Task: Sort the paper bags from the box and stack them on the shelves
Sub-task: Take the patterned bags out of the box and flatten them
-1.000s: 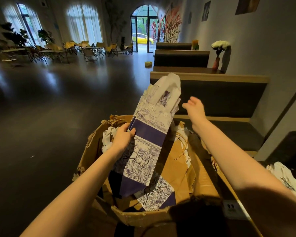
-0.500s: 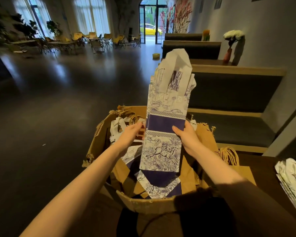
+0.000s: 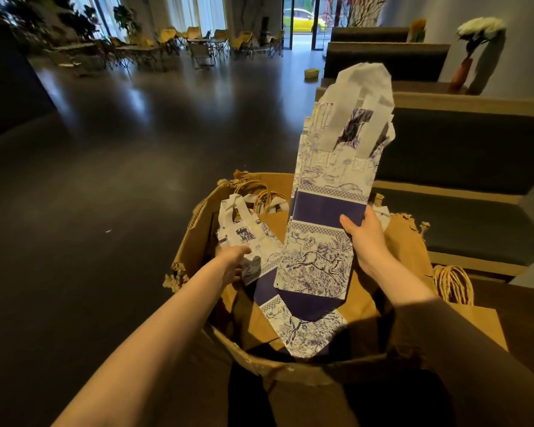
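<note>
Left hand [image 3: 233,266] dropped, seemingly touching another bag [image 3: 253,248]; right hand [image 3: 364,238] grips tall bag [image 3: 330,192].

right hand [image 3: 366,241] grips tall printed bag [image 3: 330,211] (upright) | left hand [image 3: 233,266] on bag in box [image 3: 250,257] | cardboard box [image 3: 198,211]

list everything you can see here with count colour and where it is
tall paper bag: one, white with purple print, raised above the box
paper bags in box: several, white-purple and brown, exact count unclear
cardboard box: one, brown, torn rim, bottom centre
twine handles: one bundle, tan, right of the box
benches: a few, dark with wood trim, right side
flowers: one bunch, white, top right
chairs: several, yellowish, far back
left hand: one, reaching onto a bag in the box
right hand: one, gripping the tall bag's right edge
</note>
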Demonstrator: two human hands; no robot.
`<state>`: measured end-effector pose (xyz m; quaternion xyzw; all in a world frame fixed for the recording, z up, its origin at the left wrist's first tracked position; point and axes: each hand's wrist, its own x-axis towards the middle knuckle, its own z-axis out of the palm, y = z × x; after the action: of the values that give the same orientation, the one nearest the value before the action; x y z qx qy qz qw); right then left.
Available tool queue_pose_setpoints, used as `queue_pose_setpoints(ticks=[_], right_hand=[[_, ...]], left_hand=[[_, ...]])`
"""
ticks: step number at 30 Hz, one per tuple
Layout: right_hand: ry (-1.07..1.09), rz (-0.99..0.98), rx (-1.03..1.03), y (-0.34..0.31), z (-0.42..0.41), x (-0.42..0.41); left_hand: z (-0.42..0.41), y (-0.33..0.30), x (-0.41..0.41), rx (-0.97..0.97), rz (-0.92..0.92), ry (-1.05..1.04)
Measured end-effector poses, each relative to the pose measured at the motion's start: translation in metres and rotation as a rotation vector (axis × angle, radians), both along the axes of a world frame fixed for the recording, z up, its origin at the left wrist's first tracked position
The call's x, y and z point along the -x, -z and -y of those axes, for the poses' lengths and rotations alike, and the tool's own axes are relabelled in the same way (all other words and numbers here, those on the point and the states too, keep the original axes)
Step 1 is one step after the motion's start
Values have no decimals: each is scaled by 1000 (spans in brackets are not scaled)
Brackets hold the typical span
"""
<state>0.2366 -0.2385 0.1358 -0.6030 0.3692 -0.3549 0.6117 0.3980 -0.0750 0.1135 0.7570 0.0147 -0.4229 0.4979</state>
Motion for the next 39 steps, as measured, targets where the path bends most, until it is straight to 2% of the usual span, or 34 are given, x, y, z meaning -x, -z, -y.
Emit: queue_pose_setpoints(ticks=[5, 9, 15, 19, 23, 28, 30, 34, 39], right_hand=[[8, 5, -20, 3, 2, 2], [20, 1, -23, 4, 3, 5], [29, -17, -16, 0, 3, 7], [51, -30, -15, -12, 4, 13], [108, -22, 12, -36, 5, 27], [235, -75, 109, -65, 7, 44], [252, -79, 119, -74, 5, 50], [234, -98, 174, -84, -7, 59], [143, -113, 198, -87, -22, 55]], left_hand=[[11, 15, -7, -41, -15, -124], [15, 16, -8, 53, 21, -216], [16, 7, 7, 84, -66, 16], [15, -6, 24, 127, -114, 69], [18, -31, 36, 313, 15, -35], [16, -52, 27, 438, 333, -150], [12, -64, 26, 499, 392, -179], [6, -93, 33, 667, 495, -121], [12, -123, 43, 759, 584, 46]])
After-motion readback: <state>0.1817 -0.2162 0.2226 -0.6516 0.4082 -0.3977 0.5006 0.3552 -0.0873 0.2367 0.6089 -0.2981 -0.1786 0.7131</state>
